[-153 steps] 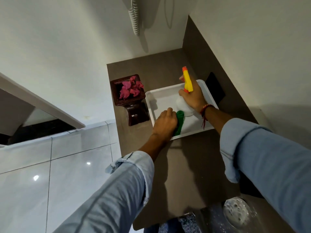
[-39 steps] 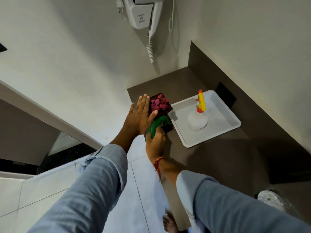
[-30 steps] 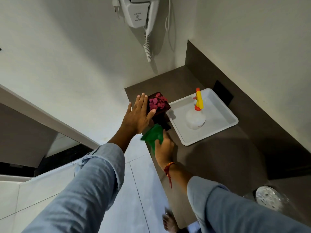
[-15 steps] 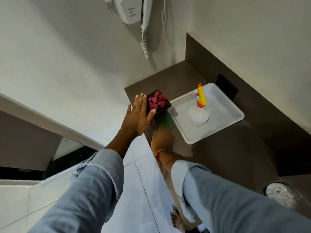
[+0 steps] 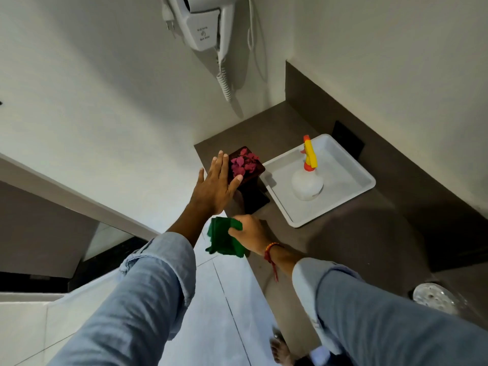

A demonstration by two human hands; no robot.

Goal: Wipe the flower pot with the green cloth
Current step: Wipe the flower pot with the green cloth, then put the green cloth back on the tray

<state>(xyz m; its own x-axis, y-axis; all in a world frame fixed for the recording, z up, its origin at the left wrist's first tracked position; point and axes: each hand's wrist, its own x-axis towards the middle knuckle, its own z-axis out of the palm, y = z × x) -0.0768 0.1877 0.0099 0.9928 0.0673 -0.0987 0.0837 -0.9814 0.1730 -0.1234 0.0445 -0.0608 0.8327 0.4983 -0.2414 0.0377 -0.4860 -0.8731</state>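
Note:
The flower pot (image 5: 254, 192) is dark brown and square, filled with pink petals, and stands near the left edge of the brown counter (image 5: 343, 241). My left hand (image 5: 215, 187) lies flat against the pot's left side, fingers straight and together, thumb on its near rim. My right hand (image 5: 252, 232) is closed on the bunched green cloth (image 5: 223, 240). Hand and cloth are just below the pot's base, at the counter's edge and apart from the pot.
A white tray (image 5: 351, 192) right of the pot holds a white spray bottle (image 5: 307, 182) with a yellow and orange nozzle. A wall-mounted hair dryer (image 5: 203, 27) hangs above with a coiled cord. A silver round object (image 5: 433, 297) sits at the counter's near right. Tiled floor lies below left.
My right hand with the green cloth has come down from the pot's lower side to the counter edge. My left hand has stayed pressed on the pot.

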